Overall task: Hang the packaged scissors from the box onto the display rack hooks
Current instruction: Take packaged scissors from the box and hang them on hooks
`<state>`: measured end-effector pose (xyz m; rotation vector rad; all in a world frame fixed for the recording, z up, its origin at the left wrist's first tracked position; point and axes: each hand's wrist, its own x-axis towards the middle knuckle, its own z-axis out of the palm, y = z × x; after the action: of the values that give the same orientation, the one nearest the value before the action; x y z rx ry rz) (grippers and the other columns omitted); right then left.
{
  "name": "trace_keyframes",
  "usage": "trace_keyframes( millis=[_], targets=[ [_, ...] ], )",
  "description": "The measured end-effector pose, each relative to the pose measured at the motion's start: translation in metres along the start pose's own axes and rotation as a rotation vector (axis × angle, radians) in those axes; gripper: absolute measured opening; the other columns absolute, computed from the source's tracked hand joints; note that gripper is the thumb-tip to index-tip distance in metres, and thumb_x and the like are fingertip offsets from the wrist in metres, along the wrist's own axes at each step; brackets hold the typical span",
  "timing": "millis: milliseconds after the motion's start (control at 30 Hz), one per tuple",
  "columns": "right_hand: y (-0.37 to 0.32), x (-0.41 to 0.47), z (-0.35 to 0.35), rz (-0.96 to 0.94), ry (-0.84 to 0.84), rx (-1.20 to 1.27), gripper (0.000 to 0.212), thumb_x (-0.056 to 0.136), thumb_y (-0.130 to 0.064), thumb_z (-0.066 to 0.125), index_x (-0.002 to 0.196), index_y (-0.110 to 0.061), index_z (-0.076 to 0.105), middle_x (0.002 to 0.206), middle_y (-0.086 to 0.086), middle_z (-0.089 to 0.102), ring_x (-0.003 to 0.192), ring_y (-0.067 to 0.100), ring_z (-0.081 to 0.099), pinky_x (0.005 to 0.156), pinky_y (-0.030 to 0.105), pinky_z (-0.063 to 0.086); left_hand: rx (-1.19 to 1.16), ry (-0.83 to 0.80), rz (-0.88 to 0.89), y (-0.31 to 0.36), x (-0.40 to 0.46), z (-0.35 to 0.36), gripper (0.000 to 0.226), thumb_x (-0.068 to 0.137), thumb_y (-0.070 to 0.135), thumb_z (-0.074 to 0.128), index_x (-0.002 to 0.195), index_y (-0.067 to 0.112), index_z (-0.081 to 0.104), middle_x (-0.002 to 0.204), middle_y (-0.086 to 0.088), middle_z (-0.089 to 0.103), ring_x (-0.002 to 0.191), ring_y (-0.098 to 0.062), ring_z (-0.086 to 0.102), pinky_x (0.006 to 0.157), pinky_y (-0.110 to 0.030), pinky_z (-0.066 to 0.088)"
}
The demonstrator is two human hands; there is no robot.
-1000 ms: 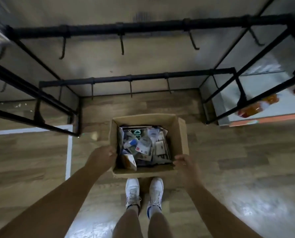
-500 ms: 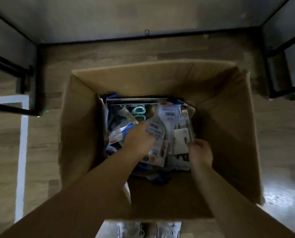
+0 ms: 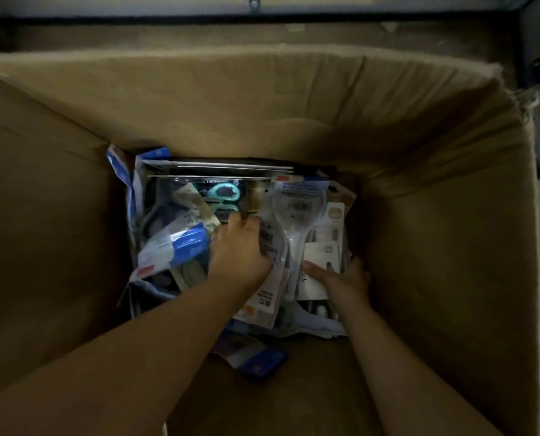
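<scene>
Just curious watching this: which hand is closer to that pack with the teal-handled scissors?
Left. The left hand lies just below the teal-handled scissors pack, fingertips almost at it. The right hand rests on white packages lower right, farther off.

Both hands deep in cardboard box [image 3: 435, 199], left hand [image 3: 239, 250] and right hand [image 3: 341, 278] on packaged scissors [image 3: 297, 215] (teal pair behind)

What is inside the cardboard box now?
The cardboard box holds a pile of packaged scissors; both hands, left hand and right hand, reach in. Lower packages are covered.
</scene>
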<state>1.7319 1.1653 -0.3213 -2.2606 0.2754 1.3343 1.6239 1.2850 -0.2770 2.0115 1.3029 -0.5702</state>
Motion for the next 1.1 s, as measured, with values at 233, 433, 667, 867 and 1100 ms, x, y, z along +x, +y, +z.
trace_keyframes(
  millis=[233,433,667,867,1100],
  targets=[
    [-0.002,0.008,-0.006,0.027,-0.146,0.055,0.084,0.060,-0.022,0.088,0.134,-0.015,0.047,0.125,0.007,0.060,0.107,0.023,0.059,0.087,0.039,0.052,0.061,0.028,-0.064,0.015,0.003,0.018,0.052,0.088,0.026,0.053,0.137,0.021,0.037,0.134,-0.013,0.032,0.126,-0.036,0.037,0.116,-0.052,0.004],
    [-0.014,-0.002,0.000,-0.136,-0.135,-0.399,0.072,0.059,-0.058,0.072,0.124,-0.039,0.050,0.122,-0.007,0.056,0.111,0.025,0.051,0.096,0.043,0.044,0.035,0.055,-0.119,0.020,0.012,0.023,0.060,0.088,0.024,0.050,0.142,0.015,0.026,0.137,-0.014,0.032,0.131,-0.038,0.032,0.113,-0.057,0.000],
    [-0.021,-0.042,-0.008,-0.224,-0.073,-0.112,0.046,0.080,-0.005,0.070,0.121,-0.018,0.053,0.109,0.000,0.059,0.096,0.017,0.055,0.080,0.032,0.045,-0.043,0.035,0.010,0.006,-0.006,0.014,0.067,0.093,0.024,0.047,0.149,0.013,0.012,0.146,-0.014,0.029,0.133,-0.036,0.031,0.112,-0.051,0.013],
    [-0.065,-0.144,-0.045,-0.463,0.192,-0.332,0.033,0.085,-0.019,0.065,0.115,-0.021,0.051,0.106,-0.002,0.062,0.097,0.023,0.061,0.079,0.037,0.052,-0.255,0.020,-0.014,0.012,-0.072,-0.039,0.054,0.101,0.028,0.034,0.149,0.010,0.018,0.150,-0.016,0.030,0.136,-0.032,0.032,0.109,-0.048,0.030],
    [-0.110,-0.296,-0.134,-0.563,0.263,-0.201,0.033,0.085,-0.018,0.065,0.114,-0.025,0.052,0.107,-0.003,0.064,0.087,0.015,0.060,0.068,0.032,0.053,-0.613,0.005,0.010,0.071,-0.209,-0.150,0.049,0.102,0.027,0.035,0.148,0.013,0.026,0.151,-0.008,0.033,0.137,-0.025,0.033,0.112,-0.036,0.028]
  ],
)
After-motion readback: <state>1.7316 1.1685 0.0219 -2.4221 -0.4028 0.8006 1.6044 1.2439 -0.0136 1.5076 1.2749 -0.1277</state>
